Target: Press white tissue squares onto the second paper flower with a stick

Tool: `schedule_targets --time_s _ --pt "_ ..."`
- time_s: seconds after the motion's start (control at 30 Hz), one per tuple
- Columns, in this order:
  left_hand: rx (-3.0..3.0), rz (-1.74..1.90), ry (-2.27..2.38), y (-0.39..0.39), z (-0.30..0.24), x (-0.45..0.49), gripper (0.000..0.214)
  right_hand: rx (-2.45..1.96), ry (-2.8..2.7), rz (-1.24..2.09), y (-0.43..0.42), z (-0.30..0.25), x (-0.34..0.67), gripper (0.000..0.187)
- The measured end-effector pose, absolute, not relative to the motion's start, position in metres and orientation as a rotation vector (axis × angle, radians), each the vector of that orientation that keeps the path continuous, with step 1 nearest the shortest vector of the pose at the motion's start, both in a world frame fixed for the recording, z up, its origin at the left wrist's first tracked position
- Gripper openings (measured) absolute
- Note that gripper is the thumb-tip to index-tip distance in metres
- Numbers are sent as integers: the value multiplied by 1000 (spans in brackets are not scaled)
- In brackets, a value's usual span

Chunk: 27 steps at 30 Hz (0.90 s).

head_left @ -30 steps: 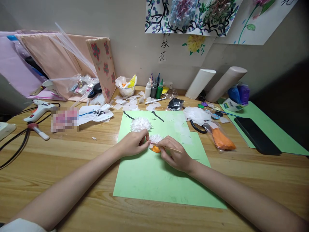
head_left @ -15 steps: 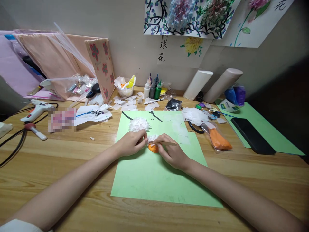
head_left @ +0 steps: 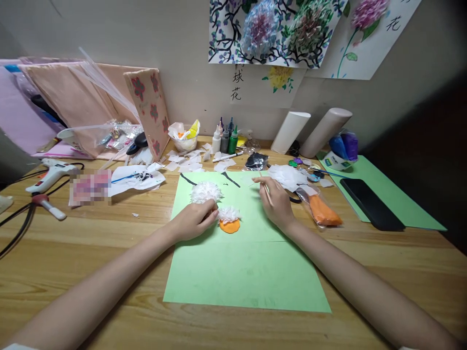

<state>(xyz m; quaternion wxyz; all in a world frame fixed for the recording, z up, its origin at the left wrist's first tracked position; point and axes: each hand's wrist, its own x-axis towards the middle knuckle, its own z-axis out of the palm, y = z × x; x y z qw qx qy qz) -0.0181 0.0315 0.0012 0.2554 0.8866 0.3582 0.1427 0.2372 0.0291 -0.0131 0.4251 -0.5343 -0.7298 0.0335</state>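
A green sheet of paper (head_left: pixel 233 277) lies in front of me. On it is an orange clay disc (head_left: pixel 229 227), its upper part covered by ruffled white paper pieces (head_left: pixel 229 214). Just left of the disc, my left hand (head_left: pixel 197 218) is closed with fingertips pressed together at the white pieces; whatever they pinch is hidden. A fuller white paper pompom (head_left: pixel 205 191) sits above that hand. My right hand (head_left: pixel 275 201), raised over the sheet's right side, grips a thin wooden stick (head_left: pixel 260 176), mostly hidden by the fingers.
White paper squares (head_left: pixel 189 159) are scattered behind the sheet, near paint bottles (head_left: pixel 224 142) and a clear cup (head_left: pixel 184 138). To the right lie bagged orange clay (head_left: pixel 324 212) and a black phone (head_left: pixel 372 204). A glue gun (head_left: pixel 51 174) with its cord is at left.
My right hand has moved up and right with the stick, away from the disc, uncovering the white pieces on it. My left hand stays beside the disc. The view has shifted slightly.
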Motion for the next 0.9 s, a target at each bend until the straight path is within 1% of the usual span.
schedule_targets --time_s 0.1,0.2,0.3,0.4,0.53,0.63,0.9 --pt "2405 392 965 31 2 -18 20 -1478 -1967 48 40 -20 244 13" --pt "2405 402 967 31 2 -17 19 -1492 -2067 17 43 -23 244 11" --pt "2434 408 954 31 2 -16 19 -1467 -2058 73 43 -21 243 8" --pt "2457 416 944 31 2 -16 19 -1418 -2064 124 41 -18 242 11" --pt "2459 413 944 31 1 -17 18 -1386 -2075 77 39 -20 241 13" --pt "2459 394 948 31 1 -17 18 -1345 -2050 86 37 -21 239 13" --pt "2433 394 960 30 2 -17 17 -1298 -1826 245 35 -21 238 10"
